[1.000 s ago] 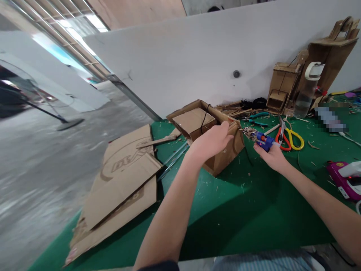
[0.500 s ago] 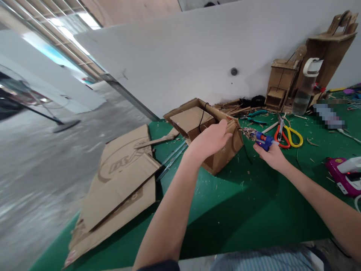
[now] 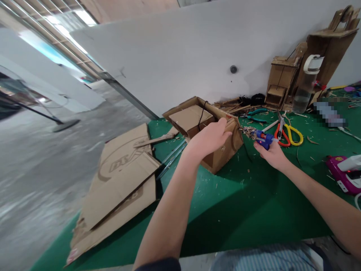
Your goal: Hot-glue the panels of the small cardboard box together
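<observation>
An open cardboard box (image 3: 221,160) rests tilted on the green table, with a smaller cardboard box (image 3: 190,116) inside it and a black cord (image 3: 202,114) looped across. My left hand (image 3: 210,138) is closed at the box's right side, thumb outside; its other fingertips are partly hidden. Wrapped around the grip of a blue glue gun (image 3: 263,138) is my right hand (image 3: 273,155). The gun's nozzle, caked with brown scraps, points left at the box's right edge; whether it touches cannot be made out.
Cardboard sheets (image 3: 118,188) lie at left beside clear sticks (image 3: 172,160). Pliers with red and yellow handles (image 3: 293,134), teal pliers (image 3: 256,116) and a water bottle (image 3: 304,88) stand or lie beyond the glue gun. A magenta power strip (image 3: 340,175) is at far right.
The view has shifted very slightly. Both hands, the box and the glue gun keep nearly the same places.
</observation>
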`<move>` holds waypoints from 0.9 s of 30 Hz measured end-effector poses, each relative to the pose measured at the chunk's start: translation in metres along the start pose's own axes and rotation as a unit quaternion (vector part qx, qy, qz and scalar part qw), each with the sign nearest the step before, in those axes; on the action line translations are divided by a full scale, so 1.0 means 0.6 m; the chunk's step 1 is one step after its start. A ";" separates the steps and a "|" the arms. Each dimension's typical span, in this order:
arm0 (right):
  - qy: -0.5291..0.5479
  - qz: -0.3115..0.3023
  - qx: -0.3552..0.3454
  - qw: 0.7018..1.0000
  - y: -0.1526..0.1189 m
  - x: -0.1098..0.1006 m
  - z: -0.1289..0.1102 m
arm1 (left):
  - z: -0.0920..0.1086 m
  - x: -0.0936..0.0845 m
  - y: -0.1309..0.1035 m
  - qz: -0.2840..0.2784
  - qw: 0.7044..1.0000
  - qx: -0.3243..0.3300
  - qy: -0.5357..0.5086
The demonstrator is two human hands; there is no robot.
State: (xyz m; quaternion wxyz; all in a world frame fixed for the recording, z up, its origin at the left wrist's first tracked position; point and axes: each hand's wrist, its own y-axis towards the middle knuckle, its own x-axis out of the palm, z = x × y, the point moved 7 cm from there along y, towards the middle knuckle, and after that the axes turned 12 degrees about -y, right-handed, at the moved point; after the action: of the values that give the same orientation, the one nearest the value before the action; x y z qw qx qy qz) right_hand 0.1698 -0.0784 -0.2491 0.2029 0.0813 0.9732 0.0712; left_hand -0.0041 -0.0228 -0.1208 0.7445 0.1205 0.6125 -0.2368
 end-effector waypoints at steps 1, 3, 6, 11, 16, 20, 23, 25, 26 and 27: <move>0.005 -0.005 0.011 1.000 -0.001 0.000 0.002 | 0.000 0.000 0.000 -0.002 1.000 -0.002 0.000; 0.008 -0.008 0.024 1.000 -0.001 0.000 0.007 | 0.001 0.001 0.000 -0.004 1.000 -0.005 -0.002; 0.002 -0.006 0.025 1.000 0.000 -0.001 0.012 | 0.000 0.000 0.000 -0.006 1.000 -0.009 -0.001; -0.007 -0.015 0.044 0.999 0.000 0.003 0.022 | -0.002 0.000 0.000 -0.004 1.000 -0.007 0.001; -0.011 -0.014 0.041 0.999 -0.004 -0.002 0.016 | 0.001 0.001 0.000 -0.004 1.000 -0.009 -0.004; -0.019 -0.020 0.037 0.999 -0.007 -0.004 0.013 | 0.003 0.001 -0.001 -0.003 1.000 -0.014 -0.002; -0.028 -0.019 0.046 0.998 -0.008 -0.004 0.014 | 0.003 0.000 -0.002 -0.002 1.000 -0.017 -0.001; -0.044 -0.011 0.050 0.998 -0.009 -0.007 0.014 | 0.002 0.000 -0.002 -0.003 1.000 -0.020 0.000; -0.052 -0.007 0.051 0.997 -0.010 -0.008 0.013 | 0.002 -0.001 -0.002 -0.003 1.000 -0.020 0.001; -0.060 -0.005 0.051 0.997 -0.010 -0.009 0.011 | 0.002 -0.001 -0.002 -0.003 1.000 -0.018 0.002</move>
State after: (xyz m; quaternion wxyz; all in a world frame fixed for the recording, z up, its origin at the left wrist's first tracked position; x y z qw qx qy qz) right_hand 0.1770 -0.0848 -0.2542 0.2567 0.0904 0.9621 0.0158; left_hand -0.0036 -0.0246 -0.1199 0.7444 0.1052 0.6188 -0.2278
